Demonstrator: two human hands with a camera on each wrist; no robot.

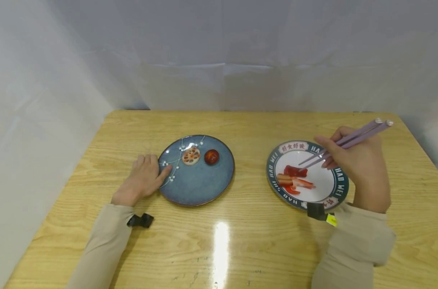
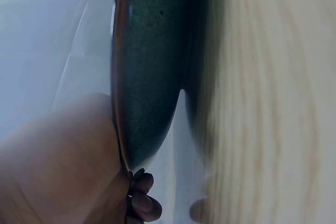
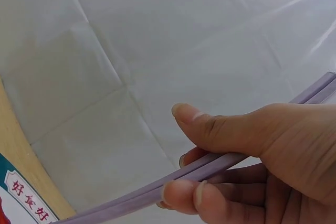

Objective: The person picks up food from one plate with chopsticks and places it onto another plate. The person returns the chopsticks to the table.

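Observation:
My left hand [image 1: 143, 176] holds the left rim of a glazed blue plate [image 1: 200, 188], with the thumb over the edge; the left wrist view shows fingertips [image 2: 144, 203] by the rim. On that plate sit a lotus root slice [image 1: 191, 156] and a glossy dark-red round food piece [image 1: 211, 157]. My right hand [image 1: 363, 168] grips a pair of lilac chopsticks [image 1: 352, 138] above a white plate with a dark green lettered border [image 1: 341, 182]. Their tips are at a dark red food piece [image 1: 294, 171]; whether they pinch it, I cannot tell. Beside it lie orange-red, shrimp-like pieces [image 1: 302, 183].
Both plates stand on a light wooden table [image 1: 251, 237], the blue one left and the lettered one right. Pale sheeting [image 1: 219, 52] hangs behind the table and along its left side. A black wrist mount [image 1: 141, 220] sits on the left sleeve.

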